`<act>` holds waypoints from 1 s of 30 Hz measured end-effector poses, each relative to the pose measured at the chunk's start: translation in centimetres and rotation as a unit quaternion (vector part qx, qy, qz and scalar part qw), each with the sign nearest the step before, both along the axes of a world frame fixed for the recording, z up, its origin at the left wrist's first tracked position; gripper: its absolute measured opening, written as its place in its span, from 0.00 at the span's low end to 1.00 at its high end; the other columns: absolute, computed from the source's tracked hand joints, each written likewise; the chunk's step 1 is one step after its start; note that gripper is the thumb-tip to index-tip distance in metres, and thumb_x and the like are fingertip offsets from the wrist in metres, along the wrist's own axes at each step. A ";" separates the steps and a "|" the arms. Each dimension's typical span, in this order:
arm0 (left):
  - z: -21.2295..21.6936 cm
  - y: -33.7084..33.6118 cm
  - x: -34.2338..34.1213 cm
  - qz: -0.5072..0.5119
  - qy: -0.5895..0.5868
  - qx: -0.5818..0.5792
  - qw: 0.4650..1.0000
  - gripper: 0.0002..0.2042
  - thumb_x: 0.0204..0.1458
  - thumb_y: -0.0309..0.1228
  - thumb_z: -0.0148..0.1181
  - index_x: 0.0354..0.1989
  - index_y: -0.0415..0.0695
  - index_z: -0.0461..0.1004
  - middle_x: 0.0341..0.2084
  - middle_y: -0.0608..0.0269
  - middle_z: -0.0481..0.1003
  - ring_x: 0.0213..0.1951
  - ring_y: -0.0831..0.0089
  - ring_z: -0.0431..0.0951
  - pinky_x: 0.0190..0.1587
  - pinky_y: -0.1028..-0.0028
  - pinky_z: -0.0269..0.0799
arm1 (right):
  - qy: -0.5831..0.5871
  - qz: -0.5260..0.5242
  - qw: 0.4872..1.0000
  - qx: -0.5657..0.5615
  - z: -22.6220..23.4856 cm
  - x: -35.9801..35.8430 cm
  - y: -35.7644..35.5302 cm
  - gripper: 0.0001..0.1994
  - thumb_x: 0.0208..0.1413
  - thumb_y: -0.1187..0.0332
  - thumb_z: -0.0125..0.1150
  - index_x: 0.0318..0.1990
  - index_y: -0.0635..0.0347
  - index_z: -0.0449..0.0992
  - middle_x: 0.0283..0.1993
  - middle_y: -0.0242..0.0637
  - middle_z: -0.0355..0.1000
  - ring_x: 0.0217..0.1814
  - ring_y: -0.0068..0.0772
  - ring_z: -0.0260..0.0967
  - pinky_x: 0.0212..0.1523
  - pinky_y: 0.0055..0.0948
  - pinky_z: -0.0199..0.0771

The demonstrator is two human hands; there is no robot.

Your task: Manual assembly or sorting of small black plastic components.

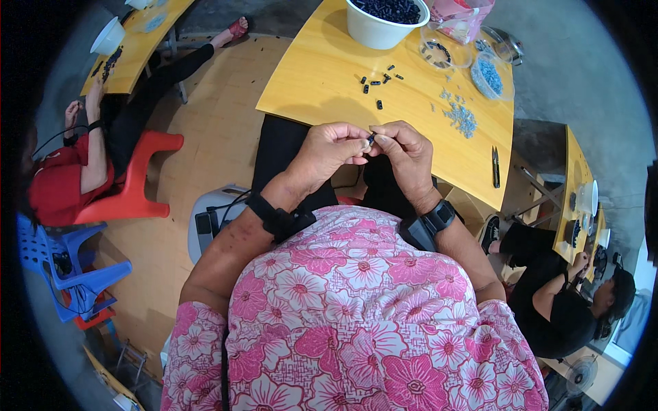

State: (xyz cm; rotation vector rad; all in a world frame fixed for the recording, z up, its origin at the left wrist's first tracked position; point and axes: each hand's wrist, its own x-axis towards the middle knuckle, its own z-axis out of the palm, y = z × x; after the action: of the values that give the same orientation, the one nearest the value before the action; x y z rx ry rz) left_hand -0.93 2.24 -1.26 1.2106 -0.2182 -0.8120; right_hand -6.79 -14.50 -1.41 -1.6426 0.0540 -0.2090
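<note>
Both my hands meet just off the near edge of the yellow table (315, 75). Between their fingertips is a small black plastic piece (371, 139), mostly covered by the fingers. My left hand (327, 152) pinches it from one side with thumb and forefinger. From the other side my right hand (409, 154) pinches it too, thumb against forefinger. Beyond the hands, several similar black pieces (379, 105) lie loose on the tabletop. To their right spreads a pile of tiny clear-bluish pieces (462, 120). Dark tweezers (495, 166) lie near the table's right edge.
A white bowl (380, 35) heaped with black pieces stands at the far side. Next to it are a shallow clear container (444, 63), a tub of blue pieces (488, 75) and a pink bag (467, 20). People sit at other tables left and right; a red stool (140, 178) stands left.
</note>
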 end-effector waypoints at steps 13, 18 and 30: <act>-0.1 -0.3 -0.7 0.039 -0.006 -0.003 0.999 0.07 0.56 0.24 0.55 0.39 0.34 0.75 0.33 0.60 0.77 0.34 0.77 0.78 0.38 0.80 0.76 | -0.092 -0.037 0.990 -0.104 -0.3 -0.3 0.5 0.05 0.53 0.80 0.59 0.37 0.68 0.77 0.31 0.36 0.73 0.29 0.22 0.71 0.30 0.20 0.72; -0.6 -0.8 -0.9 0.054 -0.015 -0.007 0.998 0.07 0.55 0.23 0.55 0.39 0.34 0.75 0.33 0.60 0.77 0.33 0.77 0.78 0.37 0.80 0.76 | -0.059 -0.076 0.990 -0.103 -0.2 -0.7 1.2 0.03 0.54 0.79 0.58 0.35 0.68 0.77 0.29 0.36 0.72 0.28 0.21 0.71 0.31 0.20 0.72; -1.4 0.1 -0.2 0.033 0.070 -0.021 0.997 0.09 0.56 0.27 0.56 0.43 0.38 0.74 0.37 0.63 0.75 0.38 0.76 0.77 0.42 0.77 0.74 | -0.106 0.010 0.985 -0.138 -1.1 -0.6 0.9 0.17 0.48 0.77 0.65 0.47 0.64 0.71 0.37 0.38 0.69 0.36 0.27 0.74 0.34 0.23 0.74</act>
State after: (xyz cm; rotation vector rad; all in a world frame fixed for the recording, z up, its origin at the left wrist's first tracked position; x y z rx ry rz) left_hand -1.18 2.32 -2.66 1.1109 -0.0812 -0.8264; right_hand -7.42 -13.62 -2.55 -1.8869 -0.1596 -0.3880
